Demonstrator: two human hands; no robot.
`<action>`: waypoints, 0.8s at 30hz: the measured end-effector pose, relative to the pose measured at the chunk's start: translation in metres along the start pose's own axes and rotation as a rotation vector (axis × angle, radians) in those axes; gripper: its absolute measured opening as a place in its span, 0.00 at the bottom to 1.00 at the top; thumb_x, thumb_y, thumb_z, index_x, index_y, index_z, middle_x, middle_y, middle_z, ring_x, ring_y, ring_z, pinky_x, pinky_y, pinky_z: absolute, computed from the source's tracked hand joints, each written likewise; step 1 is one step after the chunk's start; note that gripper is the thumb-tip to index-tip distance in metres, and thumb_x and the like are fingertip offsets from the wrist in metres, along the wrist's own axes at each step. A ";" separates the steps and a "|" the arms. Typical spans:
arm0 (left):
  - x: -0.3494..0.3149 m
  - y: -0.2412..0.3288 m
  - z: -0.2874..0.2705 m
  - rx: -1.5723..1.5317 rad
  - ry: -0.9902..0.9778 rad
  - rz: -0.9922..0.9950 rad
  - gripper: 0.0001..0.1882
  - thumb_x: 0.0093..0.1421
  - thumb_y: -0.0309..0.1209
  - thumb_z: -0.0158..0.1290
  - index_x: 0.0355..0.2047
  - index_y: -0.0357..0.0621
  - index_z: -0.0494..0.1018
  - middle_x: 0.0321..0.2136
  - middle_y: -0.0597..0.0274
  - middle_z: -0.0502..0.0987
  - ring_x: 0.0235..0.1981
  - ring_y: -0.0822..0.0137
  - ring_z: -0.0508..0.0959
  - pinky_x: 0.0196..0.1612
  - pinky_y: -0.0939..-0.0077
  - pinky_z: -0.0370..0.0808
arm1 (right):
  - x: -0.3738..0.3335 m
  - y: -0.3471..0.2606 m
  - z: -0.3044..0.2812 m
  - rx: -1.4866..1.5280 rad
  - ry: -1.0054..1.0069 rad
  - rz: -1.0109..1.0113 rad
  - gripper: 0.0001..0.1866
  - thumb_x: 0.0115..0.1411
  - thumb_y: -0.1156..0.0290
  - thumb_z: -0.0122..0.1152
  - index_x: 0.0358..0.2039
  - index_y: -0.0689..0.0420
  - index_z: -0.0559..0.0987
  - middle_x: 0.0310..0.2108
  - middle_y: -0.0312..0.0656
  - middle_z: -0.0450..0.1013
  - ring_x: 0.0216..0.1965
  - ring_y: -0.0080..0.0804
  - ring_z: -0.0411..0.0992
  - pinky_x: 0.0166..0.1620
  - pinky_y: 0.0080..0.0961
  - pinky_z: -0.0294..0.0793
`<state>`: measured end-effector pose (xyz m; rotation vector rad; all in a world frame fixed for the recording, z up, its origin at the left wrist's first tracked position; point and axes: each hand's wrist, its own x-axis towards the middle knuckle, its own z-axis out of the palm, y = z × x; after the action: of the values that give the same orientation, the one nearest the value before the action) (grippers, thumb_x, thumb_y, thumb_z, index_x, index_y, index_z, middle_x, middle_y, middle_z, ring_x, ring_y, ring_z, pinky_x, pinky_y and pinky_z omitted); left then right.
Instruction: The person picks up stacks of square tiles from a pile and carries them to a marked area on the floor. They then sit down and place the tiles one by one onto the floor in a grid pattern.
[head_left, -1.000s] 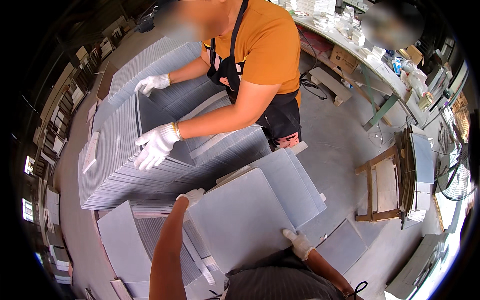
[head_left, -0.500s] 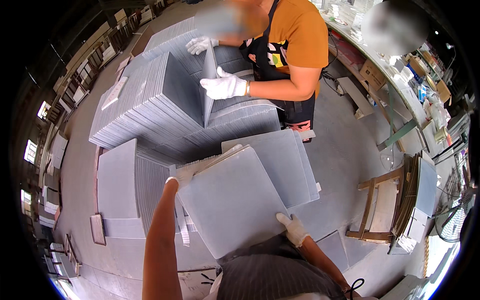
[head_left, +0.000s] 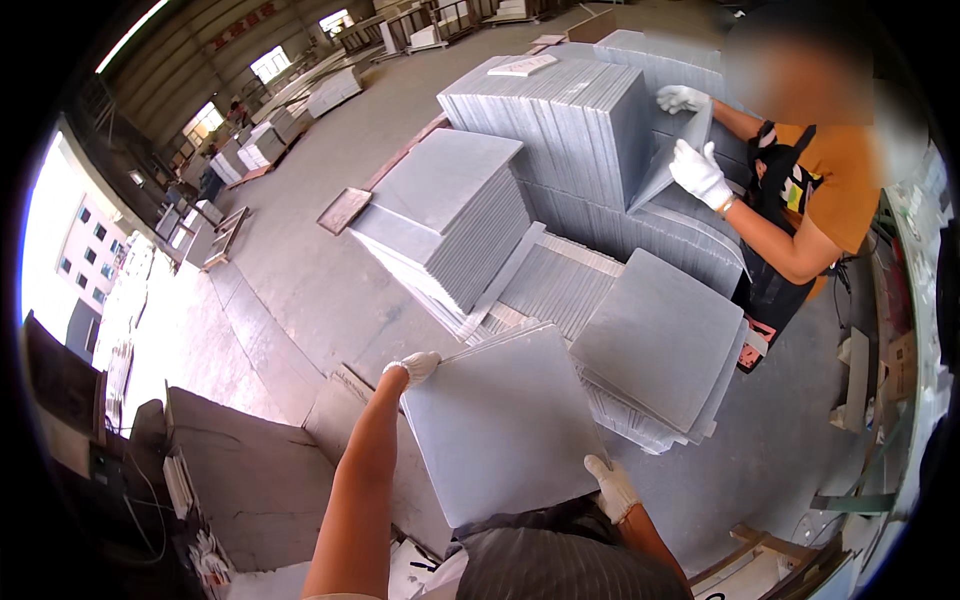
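Observation:
Two or so square grey stone tiles, laid face to face, are tilted in front of my body. My left hand, in a white glove, is closed on their far left corner. On their near right edge, my gloved right hand has its fingers mostly hidden beneath. Just beyond the held tiles lies a low pile of grey tiles, slightly askew. Across the stacks, a person in an orange shirt holds an upright tile between white-gloved hands.
A tall block of upright tiles stands at the far side, with a small white slab on top. Left of it is another tile stack beside a shallow wooden tray. A large board stands at lower left.
My view has turned left, so the stacks and the other person appear farther right. The tiles in my hands have moved left, away from the low pile. Both hands keep their hold.

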<state>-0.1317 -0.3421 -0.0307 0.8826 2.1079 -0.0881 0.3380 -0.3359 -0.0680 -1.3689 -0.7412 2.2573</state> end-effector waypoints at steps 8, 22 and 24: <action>-0.031 -0.178 0.034 -0.085 0.078 -0.230 0.33 0.66 0.51 0.32 0.57 0.34 0.63 0.57 0.58 0.69 0.57 0.63 0.67 0.58 0.70 0.61 | 0.036 0.005 0.074 -0.203 -0.207 0.180 0.26 0.59 0.62 0.63 0.52 0.64 0.67 0.48 0.47 0.70 0.47 0.42 0.72 0.46 0.43 0.76; -0.242 -0.305 -0.013 -1.378 0.711 0.019 0.27 0.68 0.44 0.35 0.55 0.34 0.69 0.53 0.56 0.73 0.57 0.62 0.68 0.63 0.70 0.56 | 0.106 0.055 0.353 -0.741 -0.320 0.264 0.45 0.49 0.46 0.71 0.54 0.71 0.69 0.53 0.49 0.69 0.53 0.37 0.67 0.55 0.31 0.65; -0.277 -0.285 -0.057 -1.530 0.840 0.006 0.23 0.65 0.38 0.36 0.49 0.38 0.74 0.48 0.58 0.76 0.55 0.62 0.69 0.62 0.68 0.58 | 0.099 0.053 0.410 -0.855 -0.323 0.306 0.46 0.47 0.44 0.72 0.54 0.71 0.69 0.52 0.50 0.69 0.52 0.38 0.67 0.55 0.32 0.65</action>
<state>-0.2328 -0.6913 0.1395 -0.1046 2.0052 1.8836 -0.0758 -0.4155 -0.0125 -1.5339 -1.8790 2.5434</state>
